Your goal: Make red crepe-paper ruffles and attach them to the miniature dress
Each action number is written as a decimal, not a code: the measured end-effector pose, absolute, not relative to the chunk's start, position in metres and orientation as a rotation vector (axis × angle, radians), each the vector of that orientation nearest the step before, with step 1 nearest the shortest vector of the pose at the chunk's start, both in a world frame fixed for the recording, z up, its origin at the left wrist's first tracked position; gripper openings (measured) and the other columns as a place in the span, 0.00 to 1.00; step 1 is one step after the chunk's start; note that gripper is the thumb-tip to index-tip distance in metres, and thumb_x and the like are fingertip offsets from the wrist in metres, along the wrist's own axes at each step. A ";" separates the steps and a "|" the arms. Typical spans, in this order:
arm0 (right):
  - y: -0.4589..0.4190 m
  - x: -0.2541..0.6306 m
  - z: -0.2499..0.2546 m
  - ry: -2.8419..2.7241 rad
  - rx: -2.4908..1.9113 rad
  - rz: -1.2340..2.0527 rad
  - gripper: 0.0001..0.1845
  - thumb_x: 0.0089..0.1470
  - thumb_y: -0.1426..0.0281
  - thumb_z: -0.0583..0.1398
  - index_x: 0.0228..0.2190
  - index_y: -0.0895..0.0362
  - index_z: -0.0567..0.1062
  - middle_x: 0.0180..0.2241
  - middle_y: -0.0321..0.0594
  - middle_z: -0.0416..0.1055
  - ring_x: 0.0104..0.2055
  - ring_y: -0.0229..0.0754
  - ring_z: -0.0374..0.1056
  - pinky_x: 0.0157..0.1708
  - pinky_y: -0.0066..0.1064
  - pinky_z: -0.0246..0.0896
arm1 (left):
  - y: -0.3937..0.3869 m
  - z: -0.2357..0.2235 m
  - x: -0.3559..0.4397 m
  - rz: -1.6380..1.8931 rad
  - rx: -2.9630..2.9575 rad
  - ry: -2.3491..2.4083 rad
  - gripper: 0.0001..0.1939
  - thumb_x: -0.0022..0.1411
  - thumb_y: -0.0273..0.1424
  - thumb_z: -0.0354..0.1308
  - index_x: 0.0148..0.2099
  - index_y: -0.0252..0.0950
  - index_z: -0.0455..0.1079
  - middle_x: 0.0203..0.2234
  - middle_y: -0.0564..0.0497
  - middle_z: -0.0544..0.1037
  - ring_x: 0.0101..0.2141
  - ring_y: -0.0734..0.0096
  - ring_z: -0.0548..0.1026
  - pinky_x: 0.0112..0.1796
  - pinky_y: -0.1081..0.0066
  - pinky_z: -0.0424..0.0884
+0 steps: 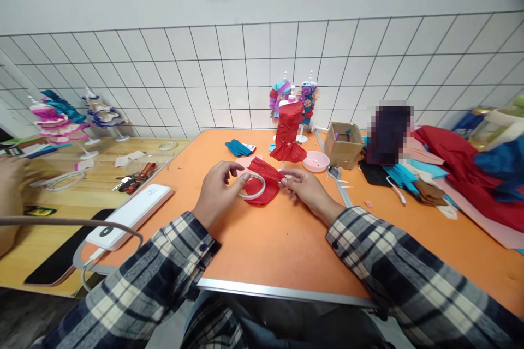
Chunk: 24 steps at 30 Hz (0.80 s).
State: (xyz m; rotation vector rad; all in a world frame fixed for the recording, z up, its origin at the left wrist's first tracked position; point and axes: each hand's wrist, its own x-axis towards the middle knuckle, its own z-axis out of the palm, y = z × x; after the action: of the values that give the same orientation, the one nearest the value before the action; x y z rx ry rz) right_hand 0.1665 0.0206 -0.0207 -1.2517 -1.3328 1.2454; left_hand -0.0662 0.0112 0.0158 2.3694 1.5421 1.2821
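My left hand (219, 188) is closed, its thumb and fingers gripping a narrow roll of tape (263, 188) by its left side. Behind and beside the roll, a piece of red crepe paper (273, 188) fans out over the orange table. The thumb and fingers of my right hand (310, 192) pinch the paper's gathered right end. Just beyond it stands a small dress form in a red paper dress (289, 126) with a flared hem. A pink sheet (244, 162) lies partly under the red piece.
To the right are a pink bowl (315, 162), scissors (334, 173), a cardboard box (344, 144) and heaped red paper (458, 169). Two dressed forms stand behind. Leftward lie a white power bank (135, 215) with a cable, a phone (61, 259) and another person's arm (11, 196).
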 end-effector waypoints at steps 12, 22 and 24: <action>0.009 0.147 -0.019 -1.532 -1.298 0.847 0.07 0.49 0.66 0.62 0.29 0.55 0.69 0.22 0.32 0.70 0.25 0.39 0.69 0.26 0.29 0.64 | 0.032 0.011 -0.056 0.608 2.884 1.575 0.21 0.62 0.36 0.56 0.58 0.43 0.69 0.31 0.47 0.79 0.36 0.58 0.72 0.32 0.66 0.64; 0.027 0.150 -0.029 -1.648 -1.437 0.645 0.03 0.50 0.69 0.63 0.31 0.55 0.76 0.29 0.36 0.76 0.30 0.39 0.70 0.32 0.30 0.63 | 0.072 0.015 -0.061 0.646 3.029 1.319 0.18 0.58 0.28 0.52 0.48 0.36 0.76 0.34 0.44 0.80 0.39 0.56 0.71 0.39 0.62 0.66; 0.032 0.149 -0.032 -1.684 -1.476 0.588 0.04 0.51 0.69 0.63 0.31 0.55 0.76 0.30 0.36 0.77 0.30 0.38 0.71 0.32 0.29 0.62 | 0.086 0.012 -0.063 0.629 3.051 1.135 0.17 0.58 0.29 0.53 0.48 0.32 0.76 0.32 0.44 0.80 0.38 0.57 0.70 0.40 0.63 0.67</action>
State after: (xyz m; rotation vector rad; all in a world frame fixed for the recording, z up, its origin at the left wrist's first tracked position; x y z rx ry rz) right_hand 0.1490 0.0318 -0.0315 -1.4759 -1.6842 0.5879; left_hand -0.0627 0.0861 0.0117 3.0506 1.1353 0.6288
